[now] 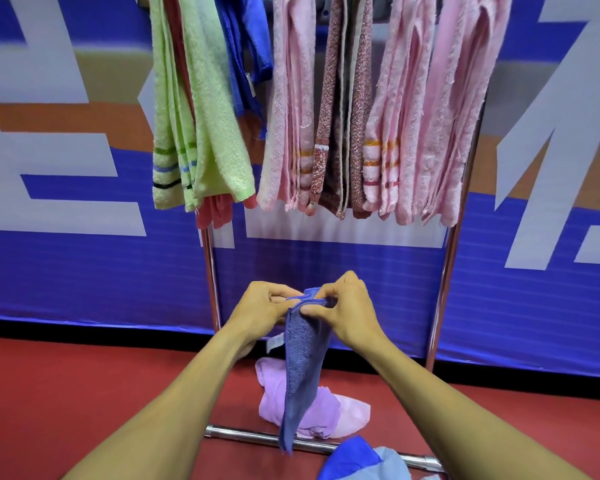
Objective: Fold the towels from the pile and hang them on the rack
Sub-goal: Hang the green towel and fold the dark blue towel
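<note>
Holding a small blue towel (302, 368) up by its top edge, 2 bare hands meet in the middle of the view. The left hand (262, 308) pinches the top edge from the left side, with fingers closed on the cloth. The right hand (347, 311) pinches the same edge from the right side, with its thumb pressed on the front of the cloth. Both hands are closed tight on the towel and sit just beside each other. The blue towel hangs straight down from the hands in a long narrow strip, and its bottom tip hangs in front of a shiny metal bar (257, 436) low on the rack. A small white tag (274, 342) sticks out on its left side. Under it, on the red floor (84, 393), lies a small pile: a purple towel (317, 410) and a pale pink towel (354, 414) touching each other. Near the bottom edge of the view lies more blue cloth (357, 460). Behind the hands stands the rack (447, 265), with 2 shiny upright poles. High up on it many towels hang close together: a light green towel (201, 109) with stripes on the left, a bright blue one (243, 46) next to it, then pink towels (430, 116) with a speckled red-brown one (340, 116) between them. Behind the rack is a blue wall banner (84, 278) with big white shapes.
</note>
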A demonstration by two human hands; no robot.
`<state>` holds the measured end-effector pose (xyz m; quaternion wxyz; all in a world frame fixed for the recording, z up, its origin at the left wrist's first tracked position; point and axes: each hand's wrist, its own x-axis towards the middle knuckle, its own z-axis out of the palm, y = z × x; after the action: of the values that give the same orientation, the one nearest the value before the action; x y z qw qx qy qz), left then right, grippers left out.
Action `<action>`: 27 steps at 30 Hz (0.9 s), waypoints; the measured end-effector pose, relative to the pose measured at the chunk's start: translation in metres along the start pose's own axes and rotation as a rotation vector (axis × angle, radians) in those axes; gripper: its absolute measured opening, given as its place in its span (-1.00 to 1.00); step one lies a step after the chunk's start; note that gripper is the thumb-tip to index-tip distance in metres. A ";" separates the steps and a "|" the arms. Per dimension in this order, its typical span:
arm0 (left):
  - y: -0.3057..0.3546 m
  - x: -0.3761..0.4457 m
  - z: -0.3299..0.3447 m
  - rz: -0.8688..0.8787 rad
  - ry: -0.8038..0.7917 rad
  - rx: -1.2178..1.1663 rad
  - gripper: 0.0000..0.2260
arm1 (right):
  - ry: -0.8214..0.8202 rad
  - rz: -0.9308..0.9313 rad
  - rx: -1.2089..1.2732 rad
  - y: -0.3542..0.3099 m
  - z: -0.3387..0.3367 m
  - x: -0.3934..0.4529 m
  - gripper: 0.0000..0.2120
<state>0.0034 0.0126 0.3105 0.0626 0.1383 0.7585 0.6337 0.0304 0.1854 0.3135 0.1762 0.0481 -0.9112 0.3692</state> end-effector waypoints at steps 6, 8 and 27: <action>0.006 -0.006 0.007 0.002 -0.062 -0.004 -0.82 | -0.004 0.015 -0.090 0.001 0.002 0.000 -0.74; 0.009 -0.008 0.009 -0.005 -0.070 -0.003 -0.87 | -0.019 0.019 -0.094 0.002 0.002 0.000 -0.72; 0.001 -0.001 0.000 -0.023 0.239 0.167 -0.91 | -0.070 -0.070 -0.245 0.003 -0.006 -0.002 -0.74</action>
<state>0.0048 0.0123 0.3118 -0.0327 0.0580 0.8121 0.5797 0.0330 0.1915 0.3145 0.1615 0.0707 -0.9529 0.2469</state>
